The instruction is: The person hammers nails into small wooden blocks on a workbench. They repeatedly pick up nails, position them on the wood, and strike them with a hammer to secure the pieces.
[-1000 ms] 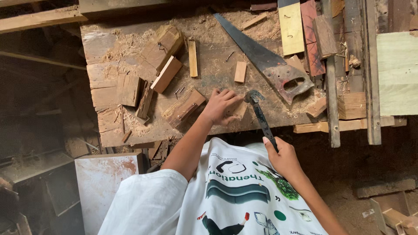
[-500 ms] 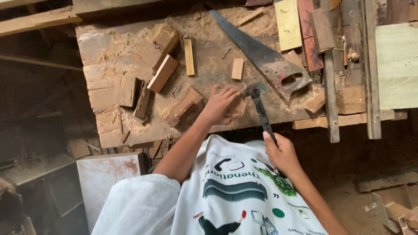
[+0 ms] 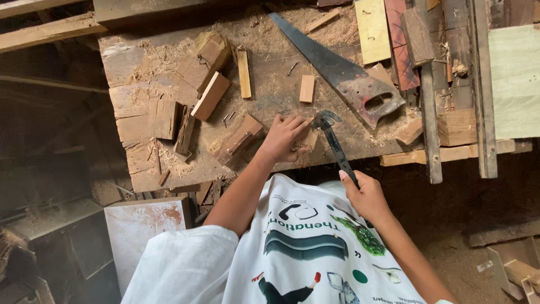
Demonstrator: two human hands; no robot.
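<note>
2 hands work at the near edge of the bench. Fingers of the left hand [image 3: 284, 138] curl down over a small wood block [image 3: 308, 141], pinning it to the sawdusty workbench [image 3: 270, 95]. Fingers of the right hand [image 3: 365, 194] are wrapped tight round the dark handle of a claw hammer [image 3: 334, 143], whose head hangs just beside the pinned block, right of the left fingertips.

Just left of the left hand lies a grooved wood piece [image 3: 236, 138], with a few loose nails [image 3: 228, 117] near it. Farther back sit a short offcut [image 3: 307, 89], a narrow strip [image 3: 243, 73] and an angled plank [image 3: 211, 95]. Behind the hammer head, a handsaw [image 3: 337, 70] lies diagonally, its rusty handle toward the right hand side. Stacked boards [image 3: 450, 84] crowd the bench's right end.
</note>
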